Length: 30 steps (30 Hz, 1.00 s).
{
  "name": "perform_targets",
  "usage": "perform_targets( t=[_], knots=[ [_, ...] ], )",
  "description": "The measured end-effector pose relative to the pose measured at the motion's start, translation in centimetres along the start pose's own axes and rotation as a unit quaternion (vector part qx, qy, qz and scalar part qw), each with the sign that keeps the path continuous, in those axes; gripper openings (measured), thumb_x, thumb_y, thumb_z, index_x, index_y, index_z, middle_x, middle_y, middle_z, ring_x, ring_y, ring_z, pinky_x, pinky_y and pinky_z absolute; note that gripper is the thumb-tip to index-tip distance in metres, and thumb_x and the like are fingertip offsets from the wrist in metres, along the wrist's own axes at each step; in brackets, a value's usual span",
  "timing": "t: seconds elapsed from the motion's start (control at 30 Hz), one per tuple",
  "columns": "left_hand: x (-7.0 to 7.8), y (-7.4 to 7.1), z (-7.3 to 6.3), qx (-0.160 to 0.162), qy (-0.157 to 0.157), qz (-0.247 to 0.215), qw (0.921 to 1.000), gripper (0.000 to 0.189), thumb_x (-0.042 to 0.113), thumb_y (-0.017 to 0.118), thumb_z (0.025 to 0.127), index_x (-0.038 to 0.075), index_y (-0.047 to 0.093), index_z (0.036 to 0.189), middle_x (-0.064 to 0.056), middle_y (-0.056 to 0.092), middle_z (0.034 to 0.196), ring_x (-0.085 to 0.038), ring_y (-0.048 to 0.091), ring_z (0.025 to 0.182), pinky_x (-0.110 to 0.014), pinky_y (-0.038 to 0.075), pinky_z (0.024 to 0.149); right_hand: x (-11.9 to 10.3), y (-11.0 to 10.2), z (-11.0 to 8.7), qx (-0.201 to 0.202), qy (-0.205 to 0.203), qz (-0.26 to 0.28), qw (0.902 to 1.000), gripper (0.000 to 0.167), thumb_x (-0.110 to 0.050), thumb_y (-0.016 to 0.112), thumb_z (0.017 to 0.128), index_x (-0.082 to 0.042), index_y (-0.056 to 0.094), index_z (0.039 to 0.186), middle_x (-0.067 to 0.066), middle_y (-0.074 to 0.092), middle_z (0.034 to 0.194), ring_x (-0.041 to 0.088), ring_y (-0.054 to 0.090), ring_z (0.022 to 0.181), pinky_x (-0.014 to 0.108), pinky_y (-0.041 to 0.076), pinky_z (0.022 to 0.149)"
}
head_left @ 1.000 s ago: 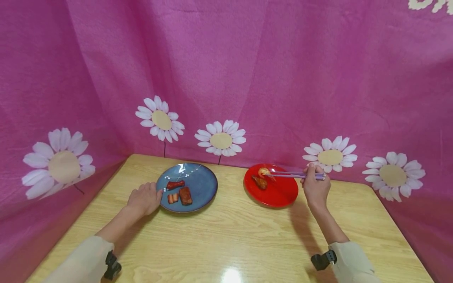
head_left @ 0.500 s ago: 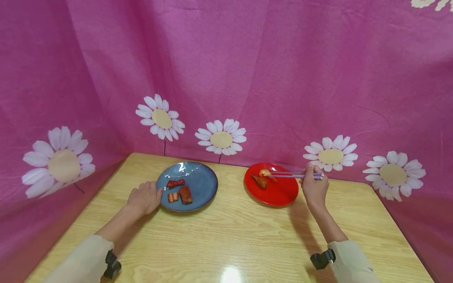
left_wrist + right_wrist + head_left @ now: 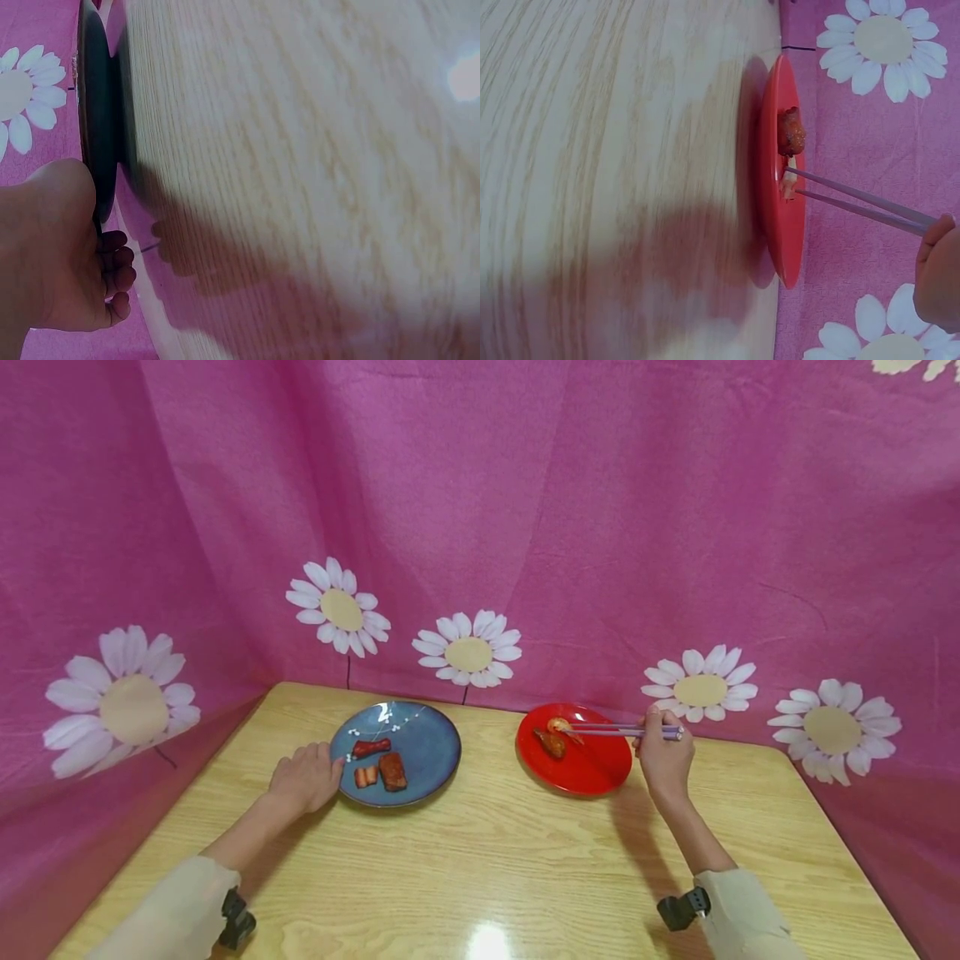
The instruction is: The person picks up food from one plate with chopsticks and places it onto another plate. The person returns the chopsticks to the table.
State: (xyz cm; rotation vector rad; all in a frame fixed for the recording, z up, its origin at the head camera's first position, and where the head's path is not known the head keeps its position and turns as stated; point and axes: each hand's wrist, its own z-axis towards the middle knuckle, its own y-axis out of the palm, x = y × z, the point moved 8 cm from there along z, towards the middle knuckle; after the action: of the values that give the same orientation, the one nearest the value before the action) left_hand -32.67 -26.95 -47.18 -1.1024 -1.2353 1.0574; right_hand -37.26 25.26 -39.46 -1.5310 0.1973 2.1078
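Two hands, two plates and two chopsticks are in view on one table (image 3: 465, 852).

Right hand (image 3: 666, 760): fingers curled, gripping the pair of purple chopsticks (image 3: 631, 733) toward their thick ends. The two sticks extend leftward over the red plate (image 3: 600, 777), their thin tips at the one shrimp (image 3: 558, 725). In the right wrist view the tips are spaced apart, one on each side of part of the shrimp; whether they clamp it cannot be told.

Red plate: holds two items, the shrimp and one drumstick (image 3: 552, 743). The drumstick lies just beside the shrimp, on the near side.

Left hand (image 3: 306, 778): grips the left rim of the blue plate (image 3: 431, 747), thumb at the rim and four fingers curled on the underside, as the left wrist view shows.

Blue plate: holds three items, all on its left half. One red piece (image 3: 371, 747) lies farthest back. One striped piece (image 3: 366, 777) and one brown piece (image 3: 392, 772) lie side by side in front, the brown piece on the right.

Surroundings: one pink cloth (image 3: 600, 527) behind the table, printed with five whole daisies (image 3: 468, 653). Two pale sleeves (image 3: 172, 902) each carry one black device (image 3: 237, 920).
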Motion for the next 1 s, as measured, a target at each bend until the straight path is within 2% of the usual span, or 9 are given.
perform_targets(
  t=[0.13, 0.4, 0.63, 0.8, 1.0],
  knots=[
    [0.1, -0.2, -0.1, -0.001, 0.001, 0.001, 1.0, 0.037, 0.027, 0.043, 0.104, -0.01, 0.05, 0.103, -0.016, 0.051, 0.089, -0.035, 0.055, 0.088, -0.053, 0.047, 0.073, -0.5, 0.1, 0.0, -0.008, 0.002, 0.033, 0.9994, 0.039, -0.033, 0.052, 0.103, -0.002, 0.062, 0.081, -0.004, 0.056, 0.055, 0.004, 0.052, 0.046, 0.018, 0.042, 0.042],
    [0.1, -0.2, -0.2, -0.007, 0.001, 0.004, 1.0, 0.036, 0.027, 0.041, 0.104, -0.009, 0.049, 0.101, -0.016, 0.05, 0.087, -0.035, 0.053, 0.087, -0.053, 0.046, 0.074, -2.2, 0.9, -0.4, -0.032, -0.024, 0.065, 0.9971, 0.032, -0.024, 0.056, 0.102, -0.003, 0.063, 0.079, 0.011, 0.057, 0.058, 0.008, 0.05, 0.044, 0.019, 0.04, 0.04],
    [0.2, -0.2, -0.1, -0.009, 0.001, 0.006, 0.9999, 0.037, 0.027, 0.041, 0.104, -0.008, 0.049, 0.1, -0.015, 0.049, 0.087, -0.035, 0.053, 0.087, -0.053, 0.046, 0.074, -3.9, 2.7, -1.3, -0.076, -0.03, 0.073, 0.9939, 0.037, -0.027, 0.056, 0.102, 0.004, 0.061, 0.084, -0.001, 0.054, 0.055, 0.006, 0.049, 0.045, 0.02, 0.041, 0.043],
    [0.3, -0.2, -0.1, -0.015, -0.002, -0.001, 0.9999, 0.037, 0.028, 0.04, 0.105, -0.009, 0.049, 0.102, -0.016, 0.049, 0.088, -0.035, 0.053, 0.088, -0.052, 0.045, 0.075, -5.3, 4.6, -1.9, -0.124, -0.046, 0.11, 0.9851, 0.038, -0.02, 0.055, 0.104, 0.014, 0.058, 0.088, -0.001, 0.052, 0.055, 0.006, 0.046, 0.045, 0.02, 0.04, 0.043],
    [0.2, -0.2, 0.0, -0.02, -0.001, -0.005, 0.9998, 0.039, 0.028, 0.04, 0.105, -0.01, 0.049, 0.104, -0.016, 0.05, 0.089, -0.035, 0.053, 0.088, -0.053, 0.046, 0.075, -6.4, 7.0, -2.8, -0.171, -0.036, 0.152, 0.9728, 0.038, -0.018, 0.054, 0.104, 0.016, 0.055, 0.087, 0.004, 0.051, 0.055, 0.008, 0.046, 0.046, 0.021, 0.04, 0.043]
  ],
)
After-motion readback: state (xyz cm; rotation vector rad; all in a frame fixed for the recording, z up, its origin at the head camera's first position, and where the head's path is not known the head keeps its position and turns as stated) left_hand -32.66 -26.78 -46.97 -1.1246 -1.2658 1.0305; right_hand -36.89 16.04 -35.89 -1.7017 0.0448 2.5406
